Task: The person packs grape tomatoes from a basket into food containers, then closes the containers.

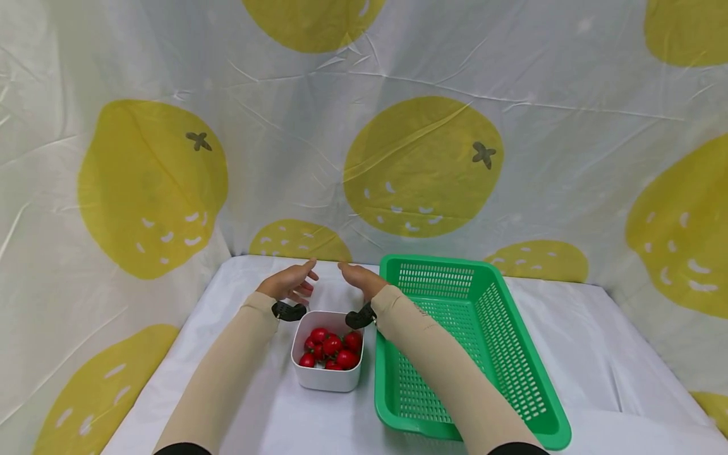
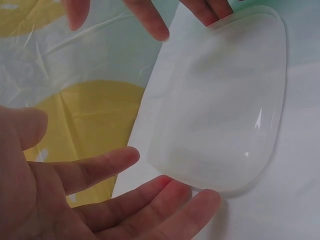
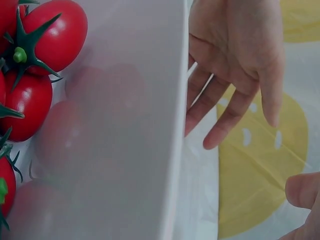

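A clear, rounded plastic lid [image 2: 220, 110] lies on the white cloth beyond the tomato box. My left hand [image 1: 287, 282] is at one side of it, its fingers extended and their tips right at the lid's edge. Across from it, my right hand [image 1: 364, 278] has fingertips at the opposite edge, as the left wrist view shows. Both thumbs stand up, away from the lid. Nearer to me, between the forearms, a white plastic box [image 1: 328, 379] contains several red tomatoes [image 1: 332, 344] with green stems. The right wristband partly covers the box's far corner.
A large green plastic basket [image 1: 534, 379] stands to the right, partly under my right forearm. White cloth [image 1: 250, 404] covers the table. Behind and on the left hangs a lemon-print curtain [image 1: 284, 145], meeting the table's far edge.
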`<action>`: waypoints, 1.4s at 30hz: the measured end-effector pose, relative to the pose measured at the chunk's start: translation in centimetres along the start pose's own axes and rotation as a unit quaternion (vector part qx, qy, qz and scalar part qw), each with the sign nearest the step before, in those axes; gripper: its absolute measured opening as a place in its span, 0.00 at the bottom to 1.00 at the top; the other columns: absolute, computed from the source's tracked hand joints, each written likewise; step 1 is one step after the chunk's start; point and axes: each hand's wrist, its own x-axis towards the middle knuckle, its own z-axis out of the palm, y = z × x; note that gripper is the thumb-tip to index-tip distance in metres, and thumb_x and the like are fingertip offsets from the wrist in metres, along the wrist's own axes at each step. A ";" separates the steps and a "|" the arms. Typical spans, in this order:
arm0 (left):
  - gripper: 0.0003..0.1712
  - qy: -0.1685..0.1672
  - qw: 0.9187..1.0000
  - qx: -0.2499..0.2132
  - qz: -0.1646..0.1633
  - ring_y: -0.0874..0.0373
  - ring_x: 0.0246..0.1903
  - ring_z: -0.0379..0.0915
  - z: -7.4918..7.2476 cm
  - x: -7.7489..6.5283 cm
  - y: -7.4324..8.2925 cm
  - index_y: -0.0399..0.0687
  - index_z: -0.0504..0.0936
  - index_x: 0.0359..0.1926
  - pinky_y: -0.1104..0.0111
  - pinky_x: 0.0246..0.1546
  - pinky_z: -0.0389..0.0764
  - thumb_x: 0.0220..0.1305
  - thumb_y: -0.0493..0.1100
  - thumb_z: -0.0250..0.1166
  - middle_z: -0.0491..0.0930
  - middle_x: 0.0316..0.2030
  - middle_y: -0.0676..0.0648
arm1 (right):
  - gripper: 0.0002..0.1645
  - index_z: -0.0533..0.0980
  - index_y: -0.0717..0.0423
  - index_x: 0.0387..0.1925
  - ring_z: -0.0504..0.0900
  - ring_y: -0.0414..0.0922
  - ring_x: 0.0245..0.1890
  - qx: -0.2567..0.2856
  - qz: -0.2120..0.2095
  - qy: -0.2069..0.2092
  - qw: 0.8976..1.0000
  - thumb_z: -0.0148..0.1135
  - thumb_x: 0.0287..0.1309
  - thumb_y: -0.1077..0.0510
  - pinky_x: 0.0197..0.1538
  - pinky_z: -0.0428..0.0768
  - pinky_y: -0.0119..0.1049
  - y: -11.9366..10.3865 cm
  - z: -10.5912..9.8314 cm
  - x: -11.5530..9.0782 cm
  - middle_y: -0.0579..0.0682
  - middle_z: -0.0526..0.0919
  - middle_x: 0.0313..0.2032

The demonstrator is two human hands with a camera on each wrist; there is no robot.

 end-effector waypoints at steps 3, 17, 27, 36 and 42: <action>0.40 0.002 1.000 -0.003 -0.002 0.38 0.51 0.69 0.0 0.0 0.0 0.30 0.66 0.64 0.52 0.44 0.81 0.75 0.63 0.36 0.67 0.55 0.27 | 0.38 0.55 0.58 0.73 0.51 0.58 0.72 0.002 0.002 0.001 1.000 0.36 0.72 0.39 0.70 0.52 0.56 -0.1 0.0 0.0 0.59 0.54 0.72; 0.40 0.027 0.999 -0.021 0.003 0.44 0.43 0.71 -0.8 0.0 -0.8 0.32 0.66 0.64 0.53 0.41 0.83 0.74 0.63 0.37 0.68 0.49 0.31 | 0.43 0.50 0.59 0.74 0.52 0.70 0.68 0.033 0.012 0.013 0.999 0.40 0.69 0.36 0.62 0.61 0.67 -0.2 -0.1 -0.6 0.64 0.50 0.72; 0.40 0.055 0.997 -0.046 0.032 0.43 0.47 0.68 -2.1 -1.7 0.6 0.33 0.64 0.66 0.48 0.49 0.78 0.74 0.63 0.37 0.66 0.51 0.32 | 0.47 0.43 0.57 0.75 0.61 0.75 0.62 0.095 0.018 0.002 0.995 0.42 0.68 0.35 0.57 0.65 0.69 -1.5 -0.6 -1.9 0.75 0.52 0.67; 0.39 0.076 0.993 -0.064 0.057 0.46 0.47 0.71 -2.8 -3.3 2.1 0.32 0.61 0.68 0.50 0.48 0.79 0.74 0.62 0.36 0.69 0.48 0.34 | 0.46 0.41 0.56 0.75 0.61 0.73 0.63 0.100 -0.029 0.005 0.995 0.42 0.69 0.36 0.60 0.64 0.68 -2.6 -1.2 -4.3 0.70 0.51 0.69; 0.40 0.089 0.993 -0.045 0.065 0.49 0.43 0.73 -2.2 -5.2 2.9 0.29 0.65 0.65 0.54 0.46 0.81 0.75 0.61 0.36 0.72 0.45 0.36 | 0.44 0.47 0.59 0.74 0.65 0.71 0.61 0.104 -0.068 0.017 0.992 0.42 0.69 0.37 0.61 0.63 0.66 -2.3 -1.7 -5.8 0.66 0.57 0.69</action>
